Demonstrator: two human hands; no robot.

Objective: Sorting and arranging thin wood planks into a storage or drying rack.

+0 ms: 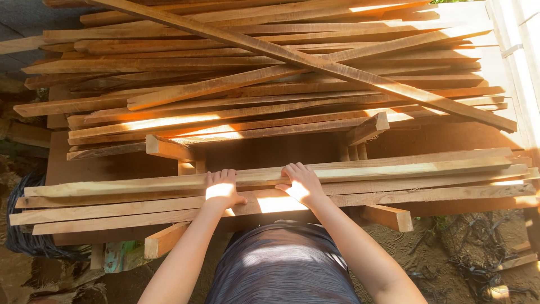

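Both hands down on the near stack of slats. Left hand [221, 190] flat, fingers curled over the far edge of the top slat [270, 175]; right hand [302, 183] the same, just beside it, fingers hooked over the same edge. Neither closed around anything yet, more a press-and-hook than a grip.

Top slat: long, thin, rough-sawn timber, pale, square-edged, lying crosswise on the near stack [140, 211], close to the body. Probably light for its length but whippy; stiff on edge, flexes on the flat. Splinter risk on the sawn faces, not slippery. Hands near mid-length, so likely balanced when lifted; ends likely to swing.

Short blocks [388, 217] under the stack as spacers. Far pile [270, 84] behind: same slats, loosely laid, two long ones crossed diagonally on top. Patchy sun across the wood. Dirt ground [461, 247] to the right.
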